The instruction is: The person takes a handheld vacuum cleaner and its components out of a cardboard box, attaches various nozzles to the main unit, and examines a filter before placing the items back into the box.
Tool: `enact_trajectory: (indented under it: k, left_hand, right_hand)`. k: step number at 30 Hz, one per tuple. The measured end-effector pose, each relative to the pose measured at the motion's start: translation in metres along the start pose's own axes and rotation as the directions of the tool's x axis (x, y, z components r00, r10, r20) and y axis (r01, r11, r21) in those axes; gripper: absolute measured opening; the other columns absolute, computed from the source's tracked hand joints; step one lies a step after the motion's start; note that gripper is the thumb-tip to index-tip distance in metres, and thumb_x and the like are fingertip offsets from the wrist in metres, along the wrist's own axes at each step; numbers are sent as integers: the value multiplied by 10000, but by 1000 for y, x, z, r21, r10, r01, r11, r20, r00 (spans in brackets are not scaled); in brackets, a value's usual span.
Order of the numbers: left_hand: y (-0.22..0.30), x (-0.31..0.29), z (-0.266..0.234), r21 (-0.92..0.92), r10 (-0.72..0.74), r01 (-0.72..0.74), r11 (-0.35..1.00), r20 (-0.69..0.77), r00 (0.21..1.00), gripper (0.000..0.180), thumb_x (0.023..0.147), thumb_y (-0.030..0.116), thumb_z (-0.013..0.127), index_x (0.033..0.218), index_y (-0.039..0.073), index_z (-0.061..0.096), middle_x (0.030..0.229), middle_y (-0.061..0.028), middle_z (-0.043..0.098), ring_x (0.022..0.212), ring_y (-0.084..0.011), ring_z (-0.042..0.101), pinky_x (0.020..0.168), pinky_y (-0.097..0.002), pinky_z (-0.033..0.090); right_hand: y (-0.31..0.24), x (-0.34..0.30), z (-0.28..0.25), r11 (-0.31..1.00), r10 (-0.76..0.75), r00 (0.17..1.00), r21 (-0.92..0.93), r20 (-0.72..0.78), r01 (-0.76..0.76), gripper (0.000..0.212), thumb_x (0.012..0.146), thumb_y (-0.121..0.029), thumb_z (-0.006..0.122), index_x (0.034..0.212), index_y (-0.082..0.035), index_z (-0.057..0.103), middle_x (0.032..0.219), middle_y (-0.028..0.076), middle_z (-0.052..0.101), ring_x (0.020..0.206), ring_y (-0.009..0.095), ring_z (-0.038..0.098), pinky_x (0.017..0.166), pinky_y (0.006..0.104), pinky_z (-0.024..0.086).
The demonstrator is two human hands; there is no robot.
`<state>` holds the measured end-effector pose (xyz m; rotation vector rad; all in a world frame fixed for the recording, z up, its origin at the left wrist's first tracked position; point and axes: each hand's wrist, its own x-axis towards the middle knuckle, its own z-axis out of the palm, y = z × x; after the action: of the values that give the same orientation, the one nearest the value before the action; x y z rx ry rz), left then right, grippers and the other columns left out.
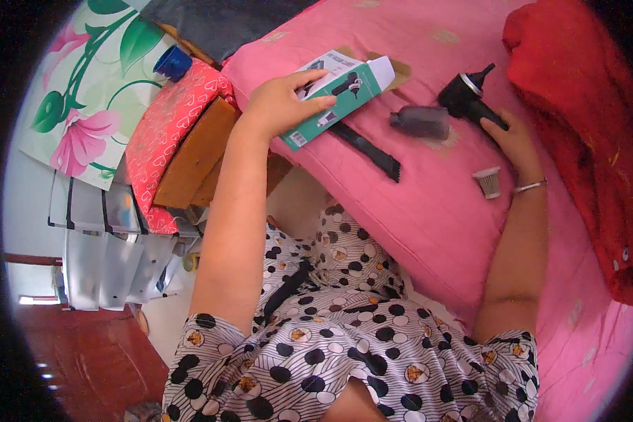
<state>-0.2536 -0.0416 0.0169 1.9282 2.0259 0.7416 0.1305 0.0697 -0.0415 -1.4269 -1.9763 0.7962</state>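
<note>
Left hand [278, 105] fingers clamped on green-white box [334, 95], upper centre; right hand [517, 144] fingers wrapped round black device [468, 98] on pink bed [429, 204]

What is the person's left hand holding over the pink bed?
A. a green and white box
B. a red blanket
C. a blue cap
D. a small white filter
A: the left hand grips a green and white box above the pink bedspread, while the right hand holds a black handheld device.
</note>
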Motion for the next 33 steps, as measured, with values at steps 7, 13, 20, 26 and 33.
enact_trajectory:
  k: [7,13,20,26,33]
  left_hand:
    - [-14,-6,-14,-103,37,-36,994,9,999,577,710,399,757,1222,177,614,1076,-127,668,954,-223,643,852,-304,484]
    - [-9,-14,-21,-116,-60,72,991,100,993,522,772,259,741,1252,124,585,1215,-79,615,1086,-168,576,951,-294,431]
    - [-23,-15,-25,-134,-23,35,990,91,996,525,796,298,717,1274,142,569,1181,-63,632,1064,-157,583,937,-297,438]
    - [-26,-14,-24,-173,-21,28,985,41,999,568,736,390,744,1232,149,605,1098,-136,660,991,-229,633,875,-303,473]
    - [-34,-13,-25,-198,0,6,980,28,1000,573,754,414,720,1242,140,596,1127,-148,647,1026,-245,622,898,-309,464]
  right_hand:
    - [-4,-3,7,998,59,998,-4,24,-59,399,808,-282,693,1072,11,631,905,102,655,813,196,603,722,329,476]
    - [-9,-12,13,1000,-1,1000,-14,-21,1,377,821,-291,668,1017,26,613,826,36,588,751,117,526,668,265,438]
    - [-15,-12,18,998,60,998,16,26,-61,380,824,-294,665,1026,23,611,844,36,594,769,118,529,685,261,439]
    - [-6,-11,24,998,33,999,47,10,-33,393,828,-292,659,1061,20,607,870,33,597,783,124,534,709,259,441]
    - [-7,-10,22,998,51,999,-27,2,-51,456,823,-346,668,1109,5,613,902,106,658,792,208,604,718,331,478]
